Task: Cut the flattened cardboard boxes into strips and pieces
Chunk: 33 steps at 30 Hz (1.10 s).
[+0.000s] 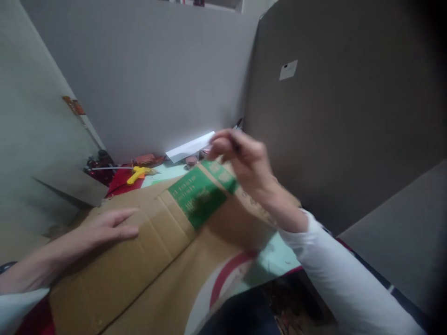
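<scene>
Grey panels (167,70) stand behind the cardboard (139,260), the one beyond its right side bearing a small white label (288,70). Under the cardboard I have a table with a pale green top (279,253), which shows just past the cardboard's right end, and some red cloth (122,184) shows beyond its far left edge. The cardboard lies slantwise right in front of me and seems to jut out towards my lap, perhaps because it is too broad for the space.

My left hand (111,225) rests on the cardboard's left part, fingers stretched out and gripping nothing; I judge that its weight steadies the sheet. My right hand (244,160) hovers over the cardboard's far right part, near the green print (199,195), its fingers curled. Something dark shows at them, but the blur is too strong for me to say whether I grip anything.

Beyond the cardboard's far edge lie a yellow glue gun (134,176) and a white paper (188,148), probably set there to leave the cardboard room while staying within reach.
</scene>
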### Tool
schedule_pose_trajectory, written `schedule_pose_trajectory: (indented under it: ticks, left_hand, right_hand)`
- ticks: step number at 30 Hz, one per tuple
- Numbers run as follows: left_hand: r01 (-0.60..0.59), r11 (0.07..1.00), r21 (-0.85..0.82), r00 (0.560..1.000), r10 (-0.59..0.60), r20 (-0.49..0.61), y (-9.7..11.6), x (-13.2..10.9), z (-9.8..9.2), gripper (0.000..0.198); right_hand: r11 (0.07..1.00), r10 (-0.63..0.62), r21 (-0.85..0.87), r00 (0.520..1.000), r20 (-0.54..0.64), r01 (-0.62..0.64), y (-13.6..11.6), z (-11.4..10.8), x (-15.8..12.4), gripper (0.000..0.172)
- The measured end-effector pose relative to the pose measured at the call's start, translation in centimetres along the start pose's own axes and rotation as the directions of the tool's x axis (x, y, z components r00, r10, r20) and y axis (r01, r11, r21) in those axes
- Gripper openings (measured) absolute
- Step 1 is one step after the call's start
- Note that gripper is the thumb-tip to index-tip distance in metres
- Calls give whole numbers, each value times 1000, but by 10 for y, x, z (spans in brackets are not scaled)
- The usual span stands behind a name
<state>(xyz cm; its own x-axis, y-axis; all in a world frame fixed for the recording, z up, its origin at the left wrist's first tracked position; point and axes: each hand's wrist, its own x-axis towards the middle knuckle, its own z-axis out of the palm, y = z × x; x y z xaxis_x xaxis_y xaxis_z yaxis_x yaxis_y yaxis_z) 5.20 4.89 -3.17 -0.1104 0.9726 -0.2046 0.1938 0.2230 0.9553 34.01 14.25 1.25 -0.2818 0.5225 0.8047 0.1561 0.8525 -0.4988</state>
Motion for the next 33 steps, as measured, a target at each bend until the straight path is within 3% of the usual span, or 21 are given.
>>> schedule_pose_trajectory:
  ticks: [1, 3, 5, 7, 9, 11, 13, 15, 19, 23, 28, 33]
  left_hand:
    - [20, 997, -75, 999, -18, 33, 1, -2, -2, 61]
    - [43, 980, -194, 996, -27, 87, -1, -5, -8, 65]
    - [-31, 950, -312, 999, 37, 13, -5, -4, -10, 64]
    - [-96, 916, -390, 995, 78, -61, -10, -3, -4, 62]
    - [-119, 882, -457, 991, 79, -107, -16, -2, 9, 63]
    - [-122, 854, -505, 988, 55, -147, -21, -3, 28, 68]
    - [-130, 842, -524, 981, 32, -192, -27, -5, 47, 74]
    - [-132, 836, -532, 975, 12, -222, -34, -8, 62, 76]
    - [-138, 840, -525, 960, -17, -278, -49, -17, 78, 70]
    - [-142, 828, -543, 940, -58, -335, -58, -25, 89, 66]
    - [-137, 819, -557, 917, -107, -384, -61, -28, 107, 62]
    - [-66, 788, -613, 919, -191, -344, -67, -31, 119, 76]
  right_hand:
    - [995, 72, 76, 986, -153, -61, -6, -13, -2, 19]
    - [990, 119, 125, 891, -437, -71, -12, -36, -17, 22]
    - [960, 272, 211, 778, -567, -181, -12, -46, -46, 20]
    - [862, 506, 331, 695, -510, -384, -7, -41, -83, 21]
    - [737, 673, 372, 661, -331, -564, -4, -24, -118, 33]
    - [611, 769, 442, 625, -134, -657, -5, -3, -144, 42]
    - [560, 778, 477, 628, -21, -678, -10, 13, -157, 50]
    - [551, 775, 480, 631, 9, -683, -17, 20, -159, 54]
    - [492, 790, 496, 606, 91, -715, -21, 10, -156, 57]
    - [418, 767, 589, 616, 179, -692, -14, -3, -161, 65]
    - [339, 806, 614, 556, 201, -713, -2, -12, -169, 68]
    - [363, 838, 540, 519, 166, -759, 10, -17, -172, 58]
